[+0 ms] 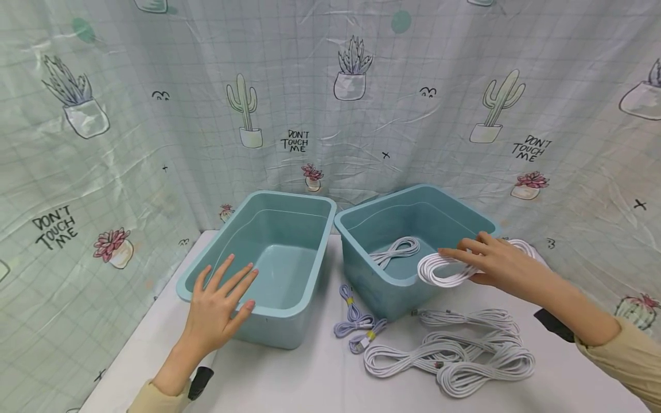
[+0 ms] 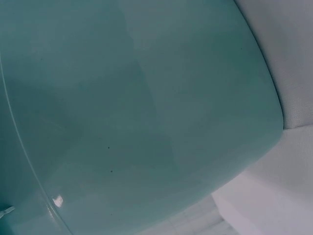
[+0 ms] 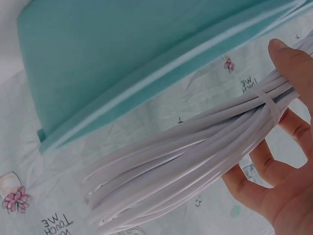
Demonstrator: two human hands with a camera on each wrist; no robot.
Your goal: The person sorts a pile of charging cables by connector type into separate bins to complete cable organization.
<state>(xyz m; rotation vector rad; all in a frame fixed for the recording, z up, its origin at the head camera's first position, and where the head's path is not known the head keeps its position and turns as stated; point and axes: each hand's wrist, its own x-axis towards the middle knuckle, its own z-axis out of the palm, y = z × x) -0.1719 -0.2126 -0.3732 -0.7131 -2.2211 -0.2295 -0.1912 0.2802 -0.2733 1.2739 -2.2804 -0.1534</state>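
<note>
My right hand (image 1: pixel 498 265) grips a tied coil of white cable (image 1: pixel 445 271) over the front right rim of the right teal bin (image 1: pixel 377 275). In the right wrist view, thumb and fingers close round the white bundle (image 3: pixel 195 161) near its tie. Another white cable coil (image 1: pixel 400 248) lies inside that bin. My left hand (image 1: pixel 219 301), fingers spread and straight, is over the front rim of the left teal bin (image 1: pixel 258 201) and holds nothing. Whether it touches the rim I cannot tell. The left wrist view shows only a teal bin wall (image 2: pixel 146 122), no hand.
Several white cable coils (image 1: pixel 485 367) lie on the white table (image 1: pixel 289 378) in front of the right bin. Lilac cables with yellow ties (image 1: pixel 353 312) lie between the bins' front corners. A patterned curtain (image 1: pixel 320 115) hangs close behind and at both sides.
</note>
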